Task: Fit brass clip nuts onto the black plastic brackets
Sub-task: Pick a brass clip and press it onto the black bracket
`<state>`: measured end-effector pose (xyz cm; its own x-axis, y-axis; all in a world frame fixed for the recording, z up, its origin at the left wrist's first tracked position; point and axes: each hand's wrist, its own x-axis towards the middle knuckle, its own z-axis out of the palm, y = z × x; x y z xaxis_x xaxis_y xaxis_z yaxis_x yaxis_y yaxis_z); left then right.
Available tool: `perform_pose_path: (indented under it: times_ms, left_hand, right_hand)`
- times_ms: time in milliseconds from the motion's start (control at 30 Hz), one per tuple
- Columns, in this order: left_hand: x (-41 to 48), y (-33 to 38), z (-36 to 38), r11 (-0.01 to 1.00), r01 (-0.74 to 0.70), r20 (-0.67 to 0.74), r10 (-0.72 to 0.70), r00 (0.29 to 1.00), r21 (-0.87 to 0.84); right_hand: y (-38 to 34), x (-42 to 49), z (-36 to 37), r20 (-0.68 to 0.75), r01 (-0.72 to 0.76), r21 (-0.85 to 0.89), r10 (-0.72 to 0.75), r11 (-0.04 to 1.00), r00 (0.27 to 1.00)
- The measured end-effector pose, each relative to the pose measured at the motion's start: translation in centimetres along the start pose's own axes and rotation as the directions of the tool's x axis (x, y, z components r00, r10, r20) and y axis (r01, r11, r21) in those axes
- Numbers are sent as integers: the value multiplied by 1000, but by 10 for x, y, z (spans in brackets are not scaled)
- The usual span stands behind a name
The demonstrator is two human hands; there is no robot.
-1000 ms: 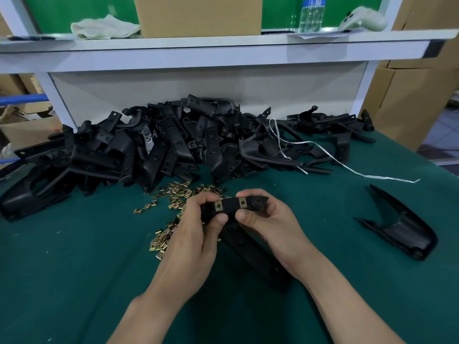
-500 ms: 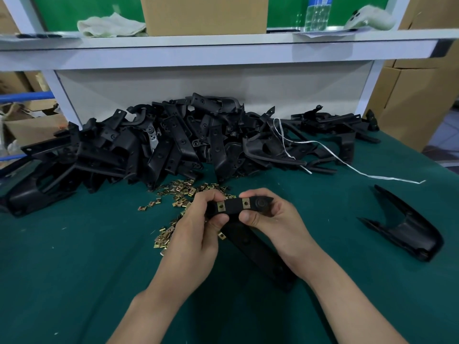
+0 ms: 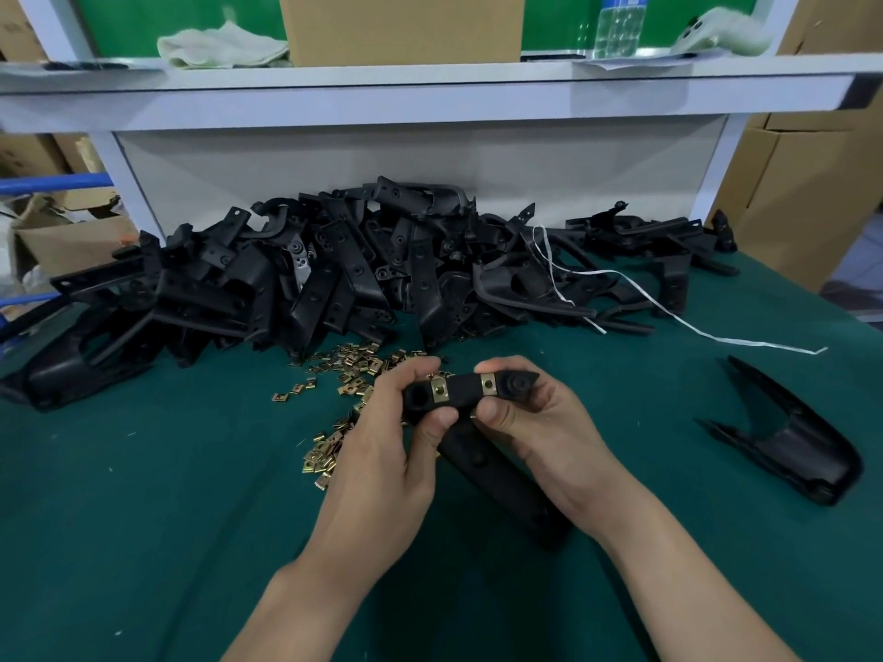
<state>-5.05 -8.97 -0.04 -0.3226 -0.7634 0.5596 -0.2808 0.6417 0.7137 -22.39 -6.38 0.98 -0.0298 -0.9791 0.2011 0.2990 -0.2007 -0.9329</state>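
I hold a black plastic bracket (image 3: 461, 393) over the green table with both hands. My left hand (image 3: 382, 451) grips its left end, thumb under the bar. My right hand (image 3: 540, 432) grips the right end, thumb against the lower edge. Two brass clip nuts sit on the bar, one on the left (image 3: 438, 389) and one on the right (image 3: 488, 385). The bracket's long arm (image 3: 497, 480) runs down between my wrists. Loose brass clip nuts (image 3: 351, 370) lie scattered just left of my hands. A heap of black brackets (image 3: 334, 279) fills the back of the table.
A single black bracket (image 3: 793, 437) lies at the right on the green table (image 3: 143, 518). A white string (image 3: 693, 327) trails from the heap to the right. Above the heap runs a white shelf (image 3: 430, 78) with a cardboard box (image 3: 401, 26) and a cloth (image 3: 220, 47). Cardboard boxes (image 3: 802, 193) stand at right.
My hands keep the same grip on the bracket. The left end of the bar shows a little more from behind my left fingers.
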Motion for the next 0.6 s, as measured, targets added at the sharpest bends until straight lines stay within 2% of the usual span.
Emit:
perform_pose_path:
  times_ms: [167, 600]
  left_hand:
    - [0, 0, 0, 1000, -19, 8, 18, 1000, 13]
    - [2, -3, 1, 1000, 15, -3, -15, 1000, 20]
  right_hand:
    - [0, 0, 0, 10, 3, 19, -4, 1000, 1000]
    - [3, 0, 2, -45, 11, -89, -15, 996, 999]
